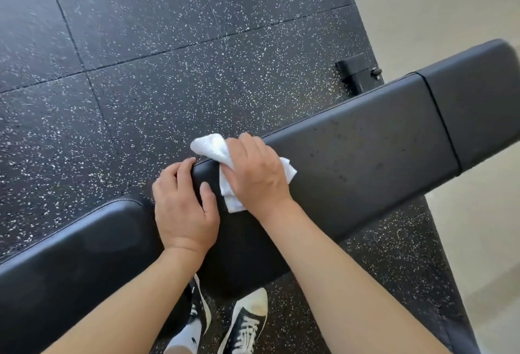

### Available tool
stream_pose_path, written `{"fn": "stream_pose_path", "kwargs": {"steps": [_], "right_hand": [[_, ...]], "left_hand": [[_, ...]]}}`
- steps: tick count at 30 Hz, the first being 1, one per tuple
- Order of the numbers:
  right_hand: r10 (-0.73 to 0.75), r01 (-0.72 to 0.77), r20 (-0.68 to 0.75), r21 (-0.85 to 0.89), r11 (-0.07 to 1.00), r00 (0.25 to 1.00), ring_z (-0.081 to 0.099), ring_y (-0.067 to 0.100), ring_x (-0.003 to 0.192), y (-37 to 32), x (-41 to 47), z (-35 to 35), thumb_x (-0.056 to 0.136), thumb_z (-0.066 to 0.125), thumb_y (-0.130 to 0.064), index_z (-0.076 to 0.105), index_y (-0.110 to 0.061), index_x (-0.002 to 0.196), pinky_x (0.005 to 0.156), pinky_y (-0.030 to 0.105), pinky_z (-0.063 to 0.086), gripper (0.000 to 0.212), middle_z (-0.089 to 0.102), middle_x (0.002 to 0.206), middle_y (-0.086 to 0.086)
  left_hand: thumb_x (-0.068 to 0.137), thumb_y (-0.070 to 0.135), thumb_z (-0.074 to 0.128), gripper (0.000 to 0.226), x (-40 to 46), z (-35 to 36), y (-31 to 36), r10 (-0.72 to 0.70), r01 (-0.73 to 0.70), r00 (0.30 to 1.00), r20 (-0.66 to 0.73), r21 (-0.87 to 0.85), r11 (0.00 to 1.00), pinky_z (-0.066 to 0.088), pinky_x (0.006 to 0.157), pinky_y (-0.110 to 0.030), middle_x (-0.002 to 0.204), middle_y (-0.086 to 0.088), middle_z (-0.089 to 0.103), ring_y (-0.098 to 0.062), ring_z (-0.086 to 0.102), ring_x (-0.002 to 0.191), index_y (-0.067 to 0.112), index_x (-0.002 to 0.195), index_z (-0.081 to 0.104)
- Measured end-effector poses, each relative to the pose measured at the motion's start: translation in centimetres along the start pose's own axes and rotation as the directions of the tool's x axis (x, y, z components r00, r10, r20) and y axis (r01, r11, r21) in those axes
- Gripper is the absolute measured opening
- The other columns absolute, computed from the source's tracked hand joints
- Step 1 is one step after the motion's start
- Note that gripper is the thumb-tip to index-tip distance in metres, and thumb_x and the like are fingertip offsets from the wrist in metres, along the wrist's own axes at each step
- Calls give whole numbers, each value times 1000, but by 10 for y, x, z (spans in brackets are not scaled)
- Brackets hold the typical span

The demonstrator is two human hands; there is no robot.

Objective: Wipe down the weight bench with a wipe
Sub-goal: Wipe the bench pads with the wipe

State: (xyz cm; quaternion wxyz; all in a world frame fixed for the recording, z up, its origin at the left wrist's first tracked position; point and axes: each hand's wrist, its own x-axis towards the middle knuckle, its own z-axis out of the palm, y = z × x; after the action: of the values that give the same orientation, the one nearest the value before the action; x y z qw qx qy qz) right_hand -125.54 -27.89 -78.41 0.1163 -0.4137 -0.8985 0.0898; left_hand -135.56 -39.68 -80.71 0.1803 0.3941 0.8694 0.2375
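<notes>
The black padded weight bench [365, 156] runs across the view from lower left to upper right. A white wipe [209, 146] lies bunched on the long pad's far left edge. My right hand [254, 170] covers the wipe, fingers curled over it and over the far edge. My left hand [183, 207] grips the end of the long pad, fingers wrapped round its left corner and thumb on top. The seat pad [70, 255] is at lower left.
Black rubber floor tiles with white speckles [140, 72] surround the bench. A black frame foot [357, 75] pokes out behind the bench. A pale floor strip [450, 2] lies at right. My two shoes [244, 322] stand under the bench's near side.
</notes>
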Motion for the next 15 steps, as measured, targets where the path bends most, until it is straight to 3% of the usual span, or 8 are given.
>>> {"fn": "stream_pose_path", "kwargs": {"steps": [2, 4, 6, 8, 10, 12, 15], "right_hand": [[40, -40, -4, -59, 997, 999, 53, 28, 74, 37, -14, -12, 90, 65, -21, 67, -7, 99, 61, 42, 47, 17, 55, 85, 7], [211, -216, -52, -102, 971, 976, 53, 31, 73, 79, -40, -28, 90, 59, -18, 67, -5, 107, 61, 45, 50, 23, 55, 85, 10], [418, -421, -55, -102, 901, 907, 53, 33, 78, 102, -62, -40, 91, 57, -19, 63, -4, 115, 64, 47, 51, 28, 55, 91, 11], [532, -534, -42, -92, 840, 845, 53, 34, 84, 95, -66, -37, 90, 61, -15, 59, -5, 118, 68, 49, 52, 30, 56, 97, 12], [494, -496, -43, -78, 865, 868, 53, 33, 83, 68, -48, -24, 91, 55, -19, 60, -5, 115, 67, 46, 50, 28, 56, 97, 10], [350, -351, -21, -78, 933, 936, 52, 31, 77, 39, -24, -11, 89, 51, -22, 62, -6, 109, 64, 43, 47, 28, 55, 92, 9], [206, -206, -8, -60, 977, 979, 52, 30, 72, 27, 11, 0, 85, 55, -22, 64, -7, 100, 61, 40, 43, 24, 57, 86, 8]], "left_hand": [[95, 30, 47, 53, 0, -1, 1, 11, -11, 1000, -3, 1, 1000, 35, 109, -46, 136, -16, 53, -40, 49, 123, 8, 142, 54], [96, 30, 47, 52, 0, 0, 0, 15, -16, 1000, -16, -12, 1000, 34, 112, -46, 136, -16, 52, -39, 49, 124, 8, 142, 54], [95, 31, 47, 53, 0, 2, -2, 6, -7, 1000, -21, -22, 1000, 35, 111, -45, 137, -14, 51, -39, 48, 124, 9, 143, 54], [95, 31, 47, 53, 0, 4, -4, 7, -8, 1000, -20, -22, 1000, 37, 110, -46, 138, -13, 50, -38, 48, 124, 10, 144, 53], [95, 31, 47, 54, -1, 4, -5, 9, -9, 1000, -23, -23, 1000, 39, 109, -48, 138, -13, 50, -38, 47, 124, 10, 144, 53], [95, 32, 47, 54, -1, 4, -5, 9, -9, 1000, -23, -21, 1000, 40, 109, -49, 139, -12, 49, -38, 47, 124, 11, 144, 53], [95, 33, 47, 54, -1, 6, -5, -1, 0, 1000, -16, -17, 1000, 41, 106, -49, 139, -12, 49, -38, 47, 124, 12, 145, 52]]}}
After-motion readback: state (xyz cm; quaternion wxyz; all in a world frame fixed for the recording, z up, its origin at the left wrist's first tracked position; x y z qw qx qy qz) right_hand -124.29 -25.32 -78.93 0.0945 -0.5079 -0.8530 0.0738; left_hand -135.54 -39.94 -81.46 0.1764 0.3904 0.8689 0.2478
